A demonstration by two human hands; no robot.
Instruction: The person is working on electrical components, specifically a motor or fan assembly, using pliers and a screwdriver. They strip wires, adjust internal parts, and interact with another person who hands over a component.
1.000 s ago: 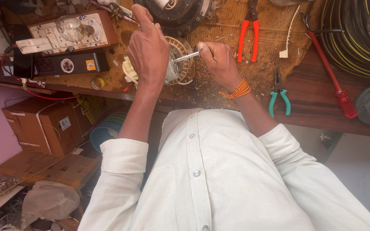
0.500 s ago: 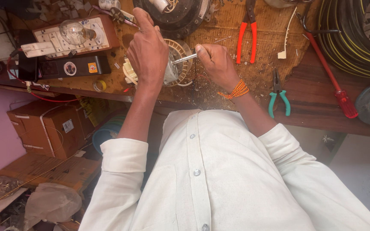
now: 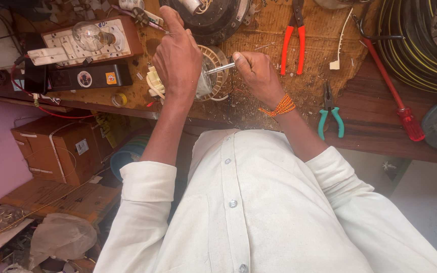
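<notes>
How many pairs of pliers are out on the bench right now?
2. Red-handled pliers lie beyond the right hand; teal-handled pliers lie nearer the bench edge, right of the wrist. Others may be out of view.

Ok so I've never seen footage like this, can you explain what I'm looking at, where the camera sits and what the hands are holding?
The camera sits on a person's head and looks down past a white shirt at a cluttered wooden workbench. The left hand steadies a small round cream motor part. The right hand grips a metal tool shaft pointed into it. Lying nearby: red-handled pliers, teal-handled pliers, a red screwdriver, a bulb test board and coiled cable.
</notes>
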